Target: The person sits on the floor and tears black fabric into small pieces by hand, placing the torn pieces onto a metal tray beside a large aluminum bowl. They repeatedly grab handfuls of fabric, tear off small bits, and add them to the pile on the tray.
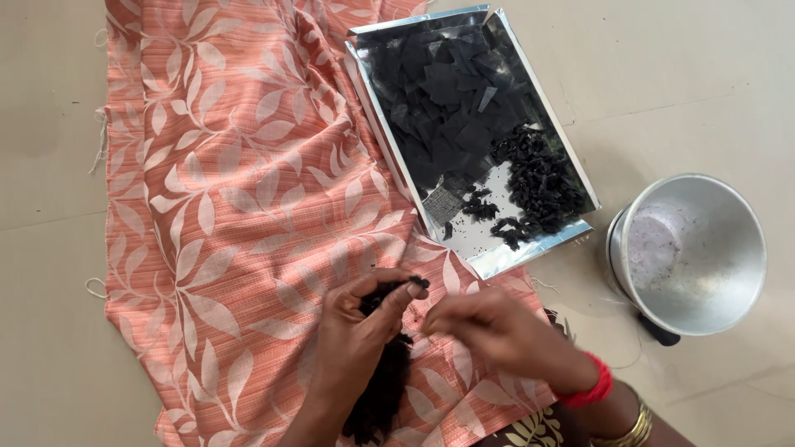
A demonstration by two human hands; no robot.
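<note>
Two hands work over a peach leaf-print cloth (240, 182): the left hand (356, 335) pinches a fuzzy black strand (383, 389), the blurred right hand (497, 331) loosely curled just beside it; a shiny foil tray (530, 252) holds flat black fabric squares (439, 99).

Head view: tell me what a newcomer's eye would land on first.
First the orange leaf-print cloth spread over the floor at left and centre. Next the shiny tray at top centre, loaded with flat black squares and a heap of crumpled black bits, with a metal pot to its right. At the bottom, the left hand grips a black bundle while the blurred right hand reaches toward its tip.
</note>
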